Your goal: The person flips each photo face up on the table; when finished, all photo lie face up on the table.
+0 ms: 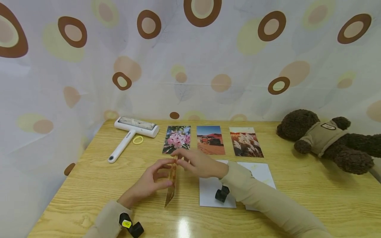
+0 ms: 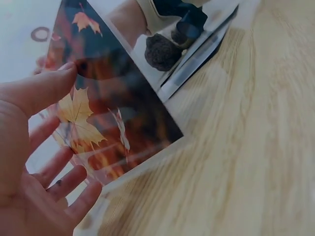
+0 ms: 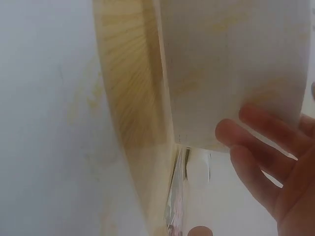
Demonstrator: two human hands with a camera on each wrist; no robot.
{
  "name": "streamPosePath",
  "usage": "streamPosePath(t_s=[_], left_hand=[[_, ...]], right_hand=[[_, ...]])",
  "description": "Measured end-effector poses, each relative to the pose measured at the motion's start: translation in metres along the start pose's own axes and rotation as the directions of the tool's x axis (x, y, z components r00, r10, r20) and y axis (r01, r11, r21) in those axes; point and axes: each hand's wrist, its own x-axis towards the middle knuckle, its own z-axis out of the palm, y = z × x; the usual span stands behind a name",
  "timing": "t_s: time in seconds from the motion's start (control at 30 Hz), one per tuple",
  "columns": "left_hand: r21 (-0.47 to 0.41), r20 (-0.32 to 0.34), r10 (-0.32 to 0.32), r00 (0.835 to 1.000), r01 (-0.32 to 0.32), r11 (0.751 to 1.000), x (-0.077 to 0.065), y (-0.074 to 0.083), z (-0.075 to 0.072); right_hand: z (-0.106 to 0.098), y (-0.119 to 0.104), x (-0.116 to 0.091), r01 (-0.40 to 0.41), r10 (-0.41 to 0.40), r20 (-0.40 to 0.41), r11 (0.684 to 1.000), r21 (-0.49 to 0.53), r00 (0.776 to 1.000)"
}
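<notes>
A photo card of maple leaves [image 2: 133,105] stands on edge, tilted, between both hands above the table, seen nearly edge-on in the head view. My left hand [image 1: 146,181] holds its near side, the thumb lying over the picture and the other fingers behind it. At the upper far edge, my right hand [image 1: 203,163] pinches the card, its fingers against the pale back [image 3: 231,64]. Two white cards [image 1: 212,196] lie face down by the right forearm, which partly covers them. Further back lie cards showing pink flowers [image 1: 177,139], a desert car [image 1: 210,140] and plumed grass [image 1: 246,142].
A white lint roller [image 1: 131,130] lies at the back left, with a yellow ring [image 1: 138,140] beside it. On the right, a brown teddy bear [image 1: 324,138] in a beige shirt lies on the wooden table [image 1: 98,185]. A patterned curtain [image 1: 202,99] hangs behind.
</notes>
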Motion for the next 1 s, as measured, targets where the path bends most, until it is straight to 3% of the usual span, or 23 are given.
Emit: streamPosePath(t_s=[0.2, 0.57, 0.87, 1.0], left_hand=[[0.144, -0.024, 0.012, 1.000, -0.008, 0.989, -0.001, -0.001, -0.001], [0.261, -0.007, 0.071, 0.997, -0.067, 0.963, -0.002, -0.008, -0.002], [0.389, 0.003, 0.063, 0.998, -0.059, 0.919, -0.004, -0.008, -0.002], [0.460, 0.028, 0.063, 0.998, -0.069, 0.885, -0.005, -0.008, -0.003]], right_hand=[[-0.003, 0.001, -0.007, -0.035, 0.033, 0.027, 0.995, 0.090, 0.999], [-0.002, 0.011, -0.014, -0.061, 0.052, 0.079, 0.991, 0.120, 0.995], [-0.006, 0.013, -0.019, -0.080, 0.077, 0.135, 0.997, 0.015, 0.988], [-0.005, 0.012, -0.019, -0.069, 0.072, 0.132, 0.997, -0.030, 0.989]])
